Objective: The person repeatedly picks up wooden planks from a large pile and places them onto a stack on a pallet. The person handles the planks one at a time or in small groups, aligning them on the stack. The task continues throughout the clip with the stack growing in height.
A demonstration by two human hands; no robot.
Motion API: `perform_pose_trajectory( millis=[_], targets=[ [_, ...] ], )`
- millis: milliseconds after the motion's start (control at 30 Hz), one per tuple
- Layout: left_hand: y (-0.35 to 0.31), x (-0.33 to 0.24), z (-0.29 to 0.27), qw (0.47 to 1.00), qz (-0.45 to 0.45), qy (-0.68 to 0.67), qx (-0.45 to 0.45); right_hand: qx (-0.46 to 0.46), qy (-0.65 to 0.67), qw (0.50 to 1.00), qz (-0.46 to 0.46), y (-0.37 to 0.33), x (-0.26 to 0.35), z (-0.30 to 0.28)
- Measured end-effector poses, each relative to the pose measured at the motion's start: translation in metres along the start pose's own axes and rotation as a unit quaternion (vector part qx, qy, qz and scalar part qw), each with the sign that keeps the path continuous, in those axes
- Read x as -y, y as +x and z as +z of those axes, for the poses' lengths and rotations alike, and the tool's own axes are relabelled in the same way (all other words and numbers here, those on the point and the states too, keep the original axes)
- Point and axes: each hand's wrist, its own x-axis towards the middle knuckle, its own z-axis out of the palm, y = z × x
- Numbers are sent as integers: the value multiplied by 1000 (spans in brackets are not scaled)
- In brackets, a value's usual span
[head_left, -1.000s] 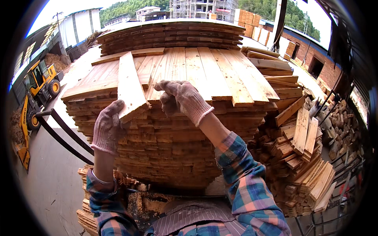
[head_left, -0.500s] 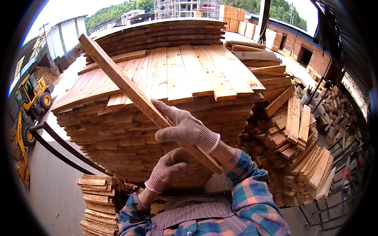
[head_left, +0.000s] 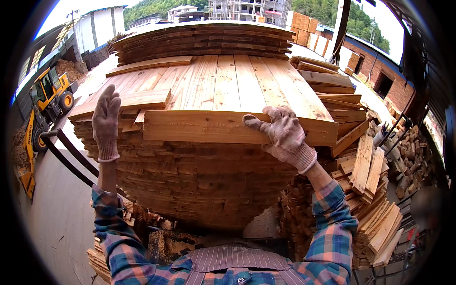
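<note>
A pale wooden board point(head_left: 204, 127) stands on its long edge across the near side of a large stack of planks point(head_left: 228, 90). Its broad face is toward me. My right hand point(head_left: 284, 137), in a dusty knitted glove, is closed on the board right of its middle, thumb stretched along the face and fingers bent at the upper edge. My left hand point(head_left: 106, 126), gloved too, is raised beyond the board's left end, apart from it. Its fingers point up, flat and straight, with nothing in them. A shorter plank point(head_left: 128, 100) lies on the stack beside that hand.
A second pile of boards point(head_left: 204, 40) rises behind. Loose offcuts point(head_left: 375, 209) are heaped at the right, with split logs point(head_left: 411, 147) farther out. Curved dark metal bars point(head_left: 71, 152) stick out at the left. A yellow loader point(head_left: 50, 95) stands beyond them.
The board has swung from a slanting position in my right hand to lying crosswise at the stack's near edge. My left hand has risen and moved left; my right hand has moved right.
</note>
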Motion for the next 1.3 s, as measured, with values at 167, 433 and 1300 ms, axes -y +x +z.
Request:
perform_pose_trajectory(
  millis=[167, 433, 1300],
  targets=[
    [56, 49, 31, 944, 1, 258, 204, 178, 259, 943, 112, 29, -53, -49],
    [44, 76, 47, 860, 144, 451, 193, 321, 442, 830, 114, 48, -110, 21],
    [79, 166, 13, 904, 55, 293, 308, 201, 276, 917, 204, 42, -77, 32]
  ],
)
